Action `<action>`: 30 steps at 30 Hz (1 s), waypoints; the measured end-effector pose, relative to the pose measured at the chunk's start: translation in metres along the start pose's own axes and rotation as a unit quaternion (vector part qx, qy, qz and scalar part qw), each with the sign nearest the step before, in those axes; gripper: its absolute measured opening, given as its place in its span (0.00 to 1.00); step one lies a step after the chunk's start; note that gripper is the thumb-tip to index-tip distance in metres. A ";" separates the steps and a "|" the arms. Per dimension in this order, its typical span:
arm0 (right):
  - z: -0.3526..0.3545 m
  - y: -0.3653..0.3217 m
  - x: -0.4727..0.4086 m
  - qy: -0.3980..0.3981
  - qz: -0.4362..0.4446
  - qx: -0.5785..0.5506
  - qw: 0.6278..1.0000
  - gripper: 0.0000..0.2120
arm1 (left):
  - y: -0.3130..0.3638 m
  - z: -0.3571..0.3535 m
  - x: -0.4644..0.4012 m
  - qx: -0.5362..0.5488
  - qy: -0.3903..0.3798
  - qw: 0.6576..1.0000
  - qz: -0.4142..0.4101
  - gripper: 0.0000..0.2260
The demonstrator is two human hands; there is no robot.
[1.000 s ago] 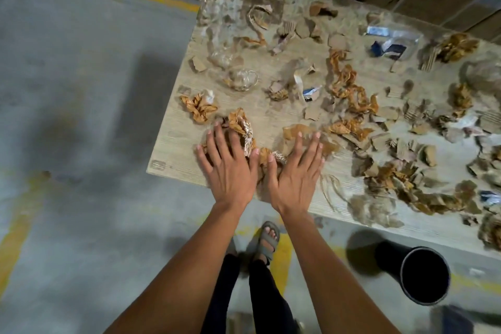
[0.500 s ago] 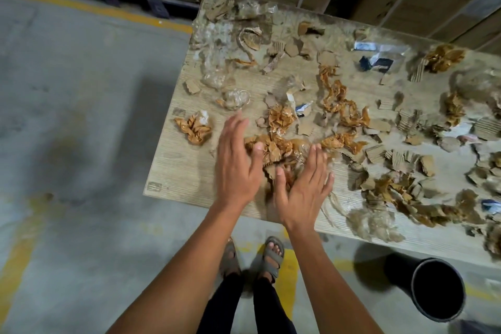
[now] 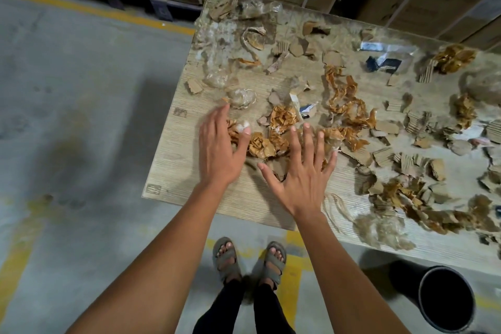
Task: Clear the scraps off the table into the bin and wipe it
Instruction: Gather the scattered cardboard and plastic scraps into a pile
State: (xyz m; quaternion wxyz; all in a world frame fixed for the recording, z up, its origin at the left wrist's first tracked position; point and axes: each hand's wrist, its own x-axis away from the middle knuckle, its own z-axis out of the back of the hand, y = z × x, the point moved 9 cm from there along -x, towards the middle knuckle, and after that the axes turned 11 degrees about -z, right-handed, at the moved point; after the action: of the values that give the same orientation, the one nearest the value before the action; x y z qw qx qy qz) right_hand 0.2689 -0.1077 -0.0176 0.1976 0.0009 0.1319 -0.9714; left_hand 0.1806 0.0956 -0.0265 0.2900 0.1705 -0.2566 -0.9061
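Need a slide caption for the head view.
Both open hands, left and right, rake scraps across table; bin waits.

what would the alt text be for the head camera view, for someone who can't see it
Seen from above, a person's left hand and right hand, fingers spread, reach over crumpled brown paper scraps near the corner of a littered wooden table. A black bin stands on the floor by the table's near edge, right of the person's sandalled feet.
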 end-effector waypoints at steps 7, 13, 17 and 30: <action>-0.003 0.008 0.004 0.000 -0.049 -0.037 0.998 0.49 | -0.027 0.032 -0.047 -0.094 0.060 0.991 0.067 0.44; -0.011 0.012 0.005 -0.008 -0.072 -0.066 0.995 0.46 | -0.044 0.011 -0.088 -0.038 -0.004 0.996 0.079 0.43; -0.013 0.013 0.003 -0.019 -0.082 -0.081 0.993 0.43 | -0.006 -0.013 -0.076 -0.024 -0.040 0.999 -0.012 0.33; -0.013 0.002 -0.009 0.011 -0.102 -0.200 0.974 0.32 | 0.070 -0.051 -0.019 0.110 -0.079 0.985 -0.110 0.27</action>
State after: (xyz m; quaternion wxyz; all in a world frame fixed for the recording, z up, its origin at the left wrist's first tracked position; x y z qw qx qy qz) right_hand 0.2776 -0.1024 -0.0299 0.0920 -0.0420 0.3252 -0.9402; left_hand 0.2496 0.0398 -0.0252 0.1473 0.1566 -0.3560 -0.9094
